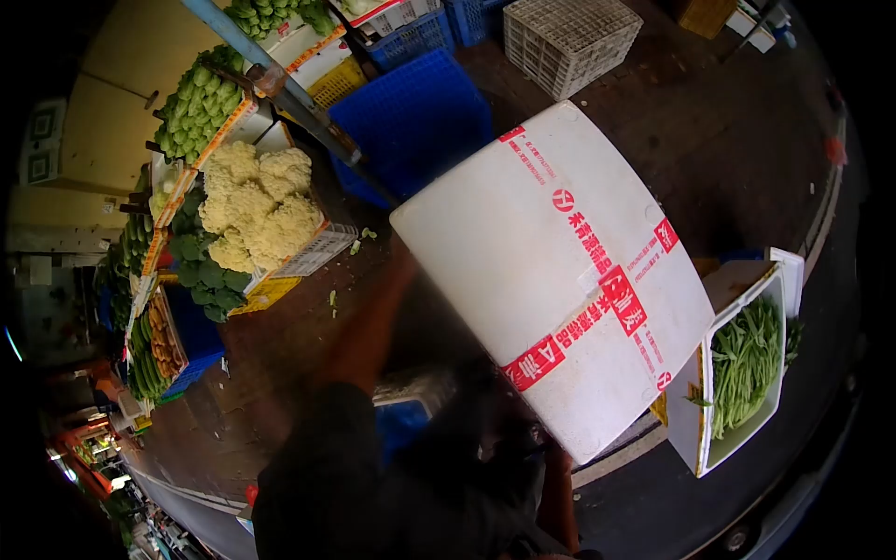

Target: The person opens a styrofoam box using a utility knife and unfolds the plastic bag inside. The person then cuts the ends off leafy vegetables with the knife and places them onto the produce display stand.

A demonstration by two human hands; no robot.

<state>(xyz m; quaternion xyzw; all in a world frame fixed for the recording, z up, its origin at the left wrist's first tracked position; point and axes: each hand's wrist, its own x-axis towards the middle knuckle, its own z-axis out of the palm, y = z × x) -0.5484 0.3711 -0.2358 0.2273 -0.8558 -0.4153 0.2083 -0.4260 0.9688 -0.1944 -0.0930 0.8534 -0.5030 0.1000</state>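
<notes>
A large white foam box [523,233], closed with red-and-white printed tape, fills the middle of the view, tilted and close to me above the ground. My left arm stretches up to its left side; the blurred forearm runs into my left hand [403,259], whose fingers are hidden behind the box. At the near lower corner, my right hand [557,459] is against the box from below, mostly covered by it. The box appears to be carried between both hands, though neither hand's fingers show.
Cauliflower [257,201] and broccoli [207,271] fill a stall on the left. A blue crate [411,117] stands behind the box, with a white plastic crate [569,42] farther back. Right of it, an open foam box [702,453] holds green beans [747,369]. Vegetable scraps [333,301] litter the ground.
</notes>
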